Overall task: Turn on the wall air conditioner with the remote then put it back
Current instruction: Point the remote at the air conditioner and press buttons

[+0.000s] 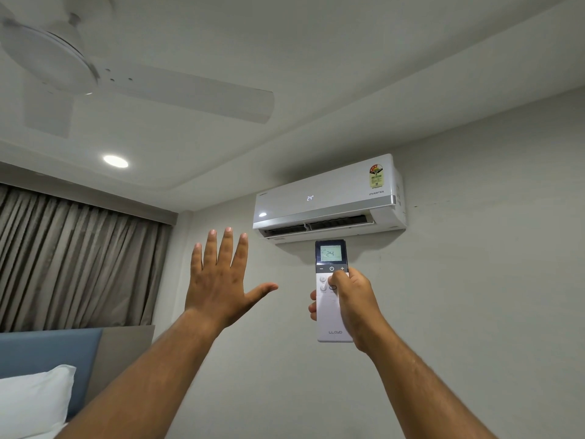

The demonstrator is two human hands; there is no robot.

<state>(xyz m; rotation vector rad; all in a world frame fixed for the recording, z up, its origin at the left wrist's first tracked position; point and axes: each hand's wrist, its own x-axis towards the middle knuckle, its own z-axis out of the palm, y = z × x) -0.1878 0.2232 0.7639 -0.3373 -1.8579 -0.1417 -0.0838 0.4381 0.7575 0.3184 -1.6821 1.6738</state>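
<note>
A white wall air conditioner [329,198] hangs high on the grey wall. Its front shows a lit "24" and its bottom flap stands ajar. Just below it, my right hand [357,305] grips a white remote [330,315] upright, pointed at the unit. The remote's screen reads 24, and my thumb rests just below the power and plus buttons. My left hand [221,280] is raised to the left of the remote, fingers spread, palm toward the wall, holding nothing.
A white ceiling fan [95,74] hangs at the upper left, near a lit ceiling spot [115,161]. Grey curtains [72,261] cover the left wall. A blue headboard [47,353] and a white pillow [34,400] sit at the lower left.
</note>
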